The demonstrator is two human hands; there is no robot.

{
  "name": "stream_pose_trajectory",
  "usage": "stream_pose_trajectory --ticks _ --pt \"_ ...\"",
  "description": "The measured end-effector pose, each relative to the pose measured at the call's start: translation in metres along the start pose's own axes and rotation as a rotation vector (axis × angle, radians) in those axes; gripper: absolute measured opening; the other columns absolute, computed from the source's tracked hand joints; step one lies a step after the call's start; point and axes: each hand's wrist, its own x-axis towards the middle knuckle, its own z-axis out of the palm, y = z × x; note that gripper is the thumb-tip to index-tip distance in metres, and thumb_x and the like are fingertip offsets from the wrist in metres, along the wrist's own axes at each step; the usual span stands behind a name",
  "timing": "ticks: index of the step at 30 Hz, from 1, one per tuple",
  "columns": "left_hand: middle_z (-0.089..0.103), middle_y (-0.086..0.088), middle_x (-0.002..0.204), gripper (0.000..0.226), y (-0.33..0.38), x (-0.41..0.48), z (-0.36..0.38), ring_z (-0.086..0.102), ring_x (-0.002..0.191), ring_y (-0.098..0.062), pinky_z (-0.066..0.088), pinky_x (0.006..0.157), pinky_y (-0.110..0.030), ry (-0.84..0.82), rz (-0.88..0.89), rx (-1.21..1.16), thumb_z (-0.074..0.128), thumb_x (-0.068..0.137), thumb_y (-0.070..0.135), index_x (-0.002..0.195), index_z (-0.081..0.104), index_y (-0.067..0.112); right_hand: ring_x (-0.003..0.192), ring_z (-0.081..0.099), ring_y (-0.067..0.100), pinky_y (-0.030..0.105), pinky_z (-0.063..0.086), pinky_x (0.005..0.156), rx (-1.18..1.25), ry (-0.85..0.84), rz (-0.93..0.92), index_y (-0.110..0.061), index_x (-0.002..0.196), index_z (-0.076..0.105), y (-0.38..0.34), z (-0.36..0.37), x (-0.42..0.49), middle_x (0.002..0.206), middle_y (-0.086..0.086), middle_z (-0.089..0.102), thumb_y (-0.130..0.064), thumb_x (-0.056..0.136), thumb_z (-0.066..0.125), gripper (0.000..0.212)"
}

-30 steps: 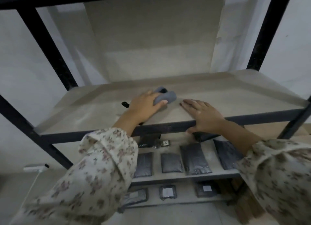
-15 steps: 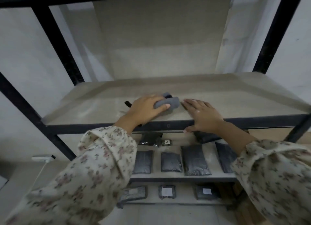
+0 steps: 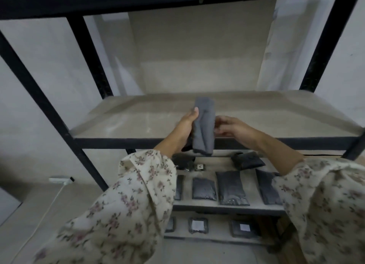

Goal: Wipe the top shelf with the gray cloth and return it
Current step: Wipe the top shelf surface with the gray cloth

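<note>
Before top shelf (image 3: pixel 138 121) — left hand (image 3: pixel 186 125), right hand (image 3: pixel 234 128) grip gray cloth (image 3: pixel 204 129).

Both hands up in front, close together! Left hand (image 3: pixel 186 125) grips the gray cloth (image 3: pixel 204 129), thumb pressed along its edge; right hand (image 3: pixel 232 128) pinches the opposite edge, fingers curled.

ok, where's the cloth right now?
Head view, centre: the cloth hangs upright, held off the shelf in the left hand, with the right hand at its right edge, over the shelf's front rail.
</note>
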Motion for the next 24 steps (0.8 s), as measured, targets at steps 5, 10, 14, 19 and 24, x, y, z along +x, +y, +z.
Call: stream_pose_trajectory --ticks 5,10,14,19,24 --pt "0.057 -0.006 0.099 0.020 0.008 0.015 0.005 0.058 0.079 -0.016 0.054 0.063 -0.025 0.118 0.018 -0.040 0.040 0.098 0.016 0.117 0.041 0.010 0.082 0.064 0.018 0.031 0.055 0.070 0.568 0.111 0.020 -0.015 0.102 0.049 -0.019 0.023 0.011 0.092 0.006 0.062 -0.014 0.085 0.054 0.018" --pt "0.052 -0.020 0.113 0.035 0.010 0.034 -0.041 0.054 0.103 -0.032 0.046 0.088 -0.037 0.124 0.116 0.786 0.057 0.089 0.017 0.120 0.052 0.002 0.073 0.061 0.021 0.027 0.054 0.058 0.511 0.229 0.151 -0.020 0.086 0.047 -0.041 0.027 0.026 0.087 0.007 0.057 -0.016 0.078 0.063 0.019" --pt "0.045 -0.008 0.125 0.036 0.013 0.040 -0.097 0.039 0.120 -0.025 0.037 0.099 -0.039 0.096 0.229 1.410 0.054 0.087 0.027 0.123 0.051 0.024 0.079 0.055 0.028 0.032 0.053 0.057 -0.123 0.662 0.087 -0.023 0.107 0.033 -0.049 0.031 0.049 0.106 0.011 0.045 -0.013 0.080 0.065 0.043" --pt "0.039 -0.002 0.136 0.046 0.009 0.052 -0.165 0.033 0.127 -0.021 0.028 0.104 -0.040 0.070 0.313 1.669 0.035 0.093 0.047 0.135 0.039 0.028 0.124 0.032 0.047 0.054 0.039 0.095 -1.127 0.646 0.515 -0.026 0.137 0.015 -0.025 0.059 0.075 0.140 0.025 0.025 -0.037 0.092 0.044 0.054" --pt "0.038 0.001 0.141 0.049 0.014 0.064 -0.213 0.035 0.127 -0.020 0.026 0.106 -0.039 0.018 0.313 1.614 0.026 0.093 0.052 0.136 0.038 0.031 0.125 0.028 0.049 0.050 0.036 0.097 -1.021 0.701 0.600 -0.013 0.142 0.013 -0.023 0.094 0.123 0.142 0.027 0.018 -0.018 0.093 0.037 0.055"
